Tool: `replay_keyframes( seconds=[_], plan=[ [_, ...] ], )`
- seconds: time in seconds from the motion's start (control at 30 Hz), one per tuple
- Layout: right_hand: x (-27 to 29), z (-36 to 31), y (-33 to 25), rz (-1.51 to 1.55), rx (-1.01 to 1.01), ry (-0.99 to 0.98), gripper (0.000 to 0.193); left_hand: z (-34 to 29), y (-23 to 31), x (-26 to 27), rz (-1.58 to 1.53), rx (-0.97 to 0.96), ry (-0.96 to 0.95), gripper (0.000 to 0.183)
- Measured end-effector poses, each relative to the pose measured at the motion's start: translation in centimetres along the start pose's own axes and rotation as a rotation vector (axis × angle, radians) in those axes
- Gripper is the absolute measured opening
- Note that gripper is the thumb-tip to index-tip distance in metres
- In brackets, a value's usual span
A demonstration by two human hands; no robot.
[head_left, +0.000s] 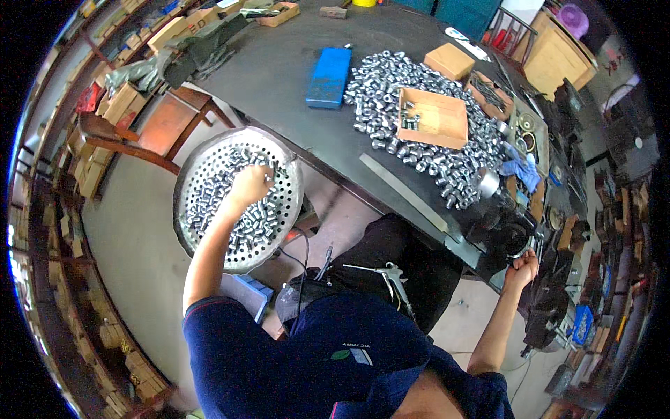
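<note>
My left hand (pixel 250 183) reaches into the round perforated metal basin (pixel 192 160) at my near left, fingers clenched on small silver metal sleeves (pixel 216 188) kept there within reach. My right hand (pixel 523 269) grips a dark machine part (pixel 513 241) at the table's (pixel 279 77) right edge, steadying it.

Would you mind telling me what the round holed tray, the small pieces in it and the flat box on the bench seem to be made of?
The tray looks like bare sheet metal: dull silver-grey, punched with even round holes. The small pieces under the left hand look like bright metal, perhaps plated steel, since they glint. The flat box looks like brown cardboard, matt, with folded rims, though thin wood cannot be ruled out.
</note>
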State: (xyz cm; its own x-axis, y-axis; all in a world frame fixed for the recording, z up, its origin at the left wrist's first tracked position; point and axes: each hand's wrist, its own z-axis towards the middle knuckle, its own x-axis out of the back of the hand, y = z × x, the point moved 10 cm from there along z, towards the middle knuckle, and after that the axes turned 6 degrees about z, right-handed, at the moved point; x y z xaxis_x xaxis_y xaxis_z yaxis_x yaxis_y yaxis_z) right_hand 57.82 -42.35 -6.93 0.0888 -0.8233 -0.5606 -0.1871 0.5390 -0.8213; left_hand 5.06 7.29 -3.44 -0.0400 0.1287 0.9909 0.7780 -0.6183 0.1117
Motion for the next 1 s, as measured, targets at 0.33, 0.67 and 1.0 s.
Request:
replay_keyframes(
  seconds=[0.33, 0.67, 1.0],
  plan=[
    [-0.8, -1.5, -1.0, -0.073, 0.054, 0.009, 0.018, 0.8, 3.5, -3.5, 0.489, -0.174, -0.161, 0.014],
    [-1.5, -2.2, -0.6, 0.045, -0.050, 0.007, 0.015, 3.1, 22.0, 3.7, -1.402, -0.289, -0.310, 0.022],
    [-1.7, -2.7, -1.4, -0.021, -0.002, 0.021, 0.021, 7.4, 37.4, 5.6, -1.624, -0.623, -0.414, 0.018]
  ],
)
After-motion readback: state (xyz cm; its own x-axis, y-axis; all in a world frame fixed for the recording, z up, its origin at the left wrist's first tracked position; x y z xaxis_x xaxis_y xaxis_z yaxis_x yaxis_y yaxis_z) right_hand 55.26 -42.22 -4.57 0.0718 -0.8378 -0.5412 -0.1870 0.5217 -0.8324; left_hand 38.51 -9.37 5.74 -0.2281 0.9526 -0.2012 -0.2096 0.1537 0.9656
